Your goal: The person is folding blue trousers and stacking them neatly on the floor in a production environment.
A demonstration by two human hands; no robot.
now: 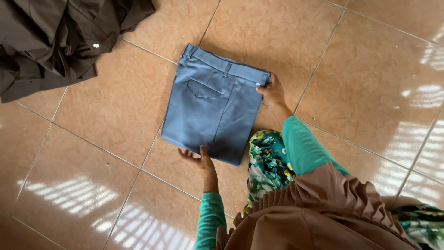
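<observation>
1. One heap of dark brown cloth [55, 41] lies crumpled at the far left on the tiled floor [370, 69], well apart from my hands.
2. My left hand [200, 159] reaches forward, palm up, fingers slid under the near edge of the folded trousers [210, 104], thumb resting on top; it pinches that edge.
3. The one pair of trousers is blue-grey, folded into a neat rectangle, waistband away from me, a back pocket showing, flat on the floor between my hands.
4. My right hand [273, 90] stretches further out, teal sleeve [300, 143] to the wrist, fingers curled around the waistband corner, gripping it.
</observation>
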